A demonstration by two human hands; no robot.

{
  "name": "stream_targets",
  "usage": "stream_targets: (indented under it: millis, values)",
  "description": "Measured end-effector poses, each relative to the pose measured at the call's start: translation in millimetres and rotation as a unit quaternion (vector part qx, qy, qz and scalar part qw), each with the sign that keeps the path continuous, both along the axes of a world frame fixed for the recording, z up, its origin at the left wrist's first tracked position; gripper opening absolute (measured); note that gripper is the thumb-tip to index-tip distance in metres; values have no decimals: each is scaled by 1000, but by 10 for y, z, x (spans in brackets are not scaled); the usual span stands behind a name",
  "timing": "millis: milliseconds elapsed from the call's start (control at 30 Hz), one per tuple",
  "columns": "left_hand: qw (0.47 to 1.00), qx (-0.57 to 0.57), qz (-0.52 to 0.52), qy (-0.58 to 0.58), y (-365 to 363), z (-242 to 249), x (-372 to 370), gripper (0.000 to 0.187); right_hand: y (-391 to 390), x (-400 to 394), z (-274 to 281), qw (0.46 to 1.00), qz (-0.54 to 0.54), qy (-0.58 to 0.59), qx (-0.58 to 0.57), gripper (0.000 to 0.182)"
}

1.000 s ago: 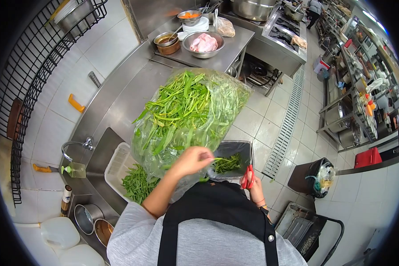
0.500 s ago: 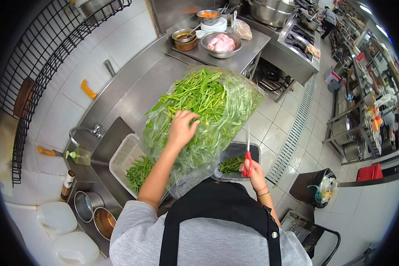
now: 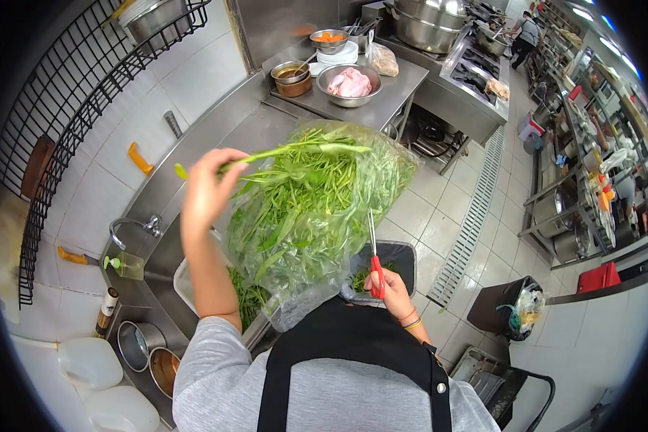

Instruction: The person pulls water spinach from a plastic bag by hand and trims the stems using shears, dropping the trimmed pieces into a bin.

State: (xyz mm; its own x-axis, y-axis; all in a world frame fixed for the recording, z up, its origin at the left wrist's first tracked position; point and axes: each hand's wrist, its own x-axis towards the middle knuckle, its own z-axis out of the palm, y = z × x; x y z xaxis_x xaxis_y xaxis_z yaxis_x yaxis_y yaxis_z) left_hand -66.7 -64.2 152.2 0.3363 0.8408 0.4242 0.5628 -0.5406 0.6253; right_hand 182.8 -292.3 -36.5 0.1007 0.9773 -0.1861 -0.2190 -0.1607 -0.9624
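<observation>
My left hand [image 3: 207, 193] is raised at the left of a large clear plastic bag [image 3: 389, 155], its fingers closed on a long stalk of leafy greens [image 3: 295, 149], which looks like water spinach. The stalk points right across the bag. A big heap of the same greens [image 3: 288, 209] lies in the open bag. Held in my right hand [image 3: 396, 294] are red-handled scissors [image 3: 377, 275], blades pointing away from me beside the bag's right side. Below them, a dark bin [image 3: 405, 263] holds some cut greens. A white tub [image 3: 183, 286] with more greens sits in the sink, partly hidden by my left arm.
A metal bowl of raw meat [image 3: 349, 99], plates and small pots stand on the far counter. At the left are a tap [image 3: 151, 226], a soap bottle [image 3: 128, 265] and metal pots. A trash bin [image 3: 497, 309] stands right; a person [image 3: 527, 39] is far back.
My left hand has moved left and up from the heap, now with a stalk in it. My right hand has brought the scissors left, nearer the bag.
</observation>
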Motion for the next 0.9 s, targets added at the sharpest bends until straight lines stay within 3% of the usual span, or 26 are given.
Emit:
stream_targets:
  millis: [233, 533, 800, 900]
  values:
    - [987, -3, -50, -151, 6, 498, -159, 12, -23, 56, 9, 999, -25, -16, 13, 31]
    - [955, -59, -126, -263, 152, 280, 160, 15, -108, 129, 47, 999, -50, -1, 15, 31]
    - [920, -148, -207, -298, -33, 121, 668, 14, -337, 503, 113, 982, -181, -37, 38, 33]
    - [906, -187, -252, -284, -53, 36, 819, 14, -485, 674, 76, 966, -244, -82, 16, 48]
